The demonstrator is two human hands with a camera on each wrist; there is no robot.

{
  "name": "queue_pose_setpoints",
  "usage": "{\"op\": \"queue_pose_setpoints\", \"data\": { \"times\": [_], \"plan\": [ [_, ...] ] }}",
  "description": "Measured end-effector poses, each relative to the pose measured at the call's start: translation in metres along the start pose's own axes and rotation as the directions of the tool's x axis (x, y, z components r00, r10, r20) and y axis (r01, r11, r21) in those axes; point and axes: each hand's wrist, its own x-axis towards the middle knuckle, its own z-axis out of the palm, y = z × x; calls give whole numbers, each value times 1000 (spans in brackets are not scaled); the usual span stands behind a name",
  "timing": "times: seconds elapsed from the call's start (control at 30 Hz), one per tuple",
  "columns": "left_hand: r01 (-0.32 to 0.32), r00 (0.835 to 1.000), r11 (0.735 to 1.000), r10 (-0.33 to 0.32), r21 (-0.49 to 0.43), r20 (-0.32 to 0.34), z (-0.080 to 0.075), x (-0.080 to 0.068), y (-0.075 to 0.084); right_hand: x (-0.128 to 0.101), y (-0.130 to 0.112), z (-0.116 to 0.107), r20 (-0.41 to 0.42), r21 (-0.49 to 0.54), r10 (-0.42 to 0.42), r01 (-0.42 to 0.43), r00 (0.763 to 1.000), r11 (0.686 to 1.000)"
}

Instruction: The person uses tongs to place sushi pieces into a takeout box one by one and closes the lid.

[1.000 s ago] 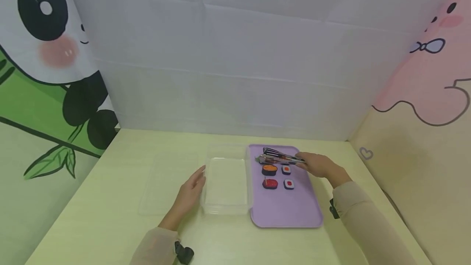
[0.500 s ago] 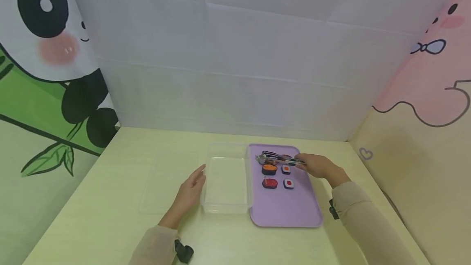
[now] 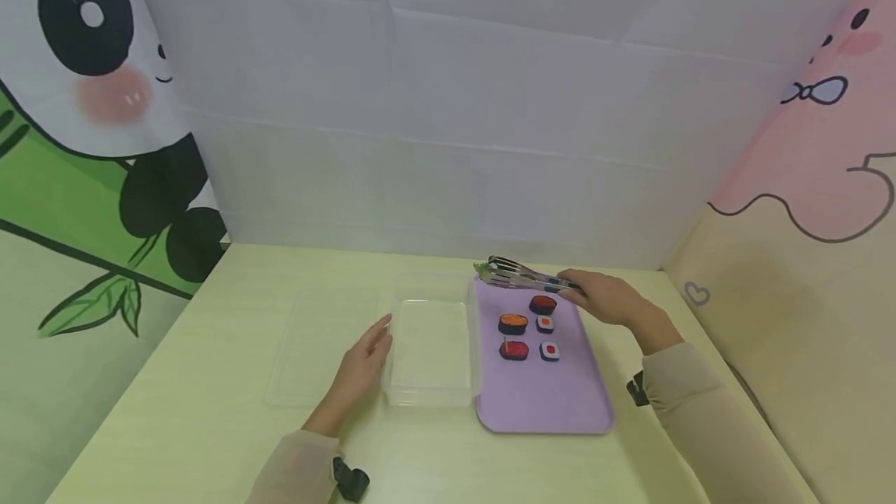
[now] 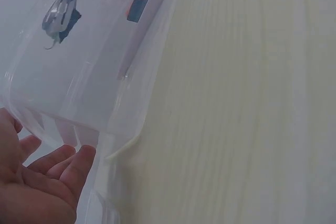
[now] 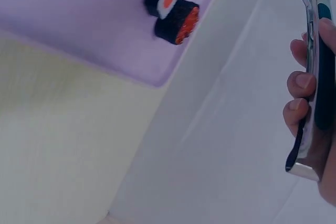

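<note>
My left hand (image 3: 360, 368) touches the left side of a clear plastic container (image 3: 432, 397) with its fingertips, also seen at the container's edge in the left wrist view. My right hand (image 3: 605, 300) grips metal serving tongs (image 3: 525, 277) with dark handle covers. Between the tong tips a green, frilly-edged piece (image 3: 481, 271) shows, mostly hidden, above the far end of the purple tray (image 3: 546, 407). On that tray lie a dark red-topped sushi (image 3: 542, 304), an orange-topped sushi (image 3: 513, 323), a red-topped sushi (image 3: 514, 350) and small rolls (image 3: 549, 351).
A flat transparent lid (image 3: 318, 348) lies left of the container on the pale wooden table (image 3: 413, 457). A white sheet (image 3: 448, 177) rises behind the table. Panels with cartoon pictures flank both sides. The tray stands directly against the container's right side.
My right hand has raised the tongs up and away from the tray, with the green-edged piece between their tips. The dark red-topped sushi is now uncovered. My left hand stays in place.
</note>
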Motion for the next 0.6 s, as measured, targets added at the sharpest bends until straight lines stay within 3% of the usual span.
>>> {"op": "queue_pose_setpoints", "data": {
  "times": [0.23, 0.37, 0.6],
  "plan": [
    [-8, 1000, 1000, 8, 6, -4, 0, -1, 0, 23, -45, -5, 61, 12, -59, 58, 996, 998],
    [-6, 1000, 1000, 7, 10, -9, 0, -1, 2, 41, -65, 4, 109, -1, -94, 95, 990, 996],
    [17, 1000, 1000, -17, 10, -10, 0, -1, 1, 69, -87, 27, 201, -36, -65, 73, 977, 997]
  ]
}}
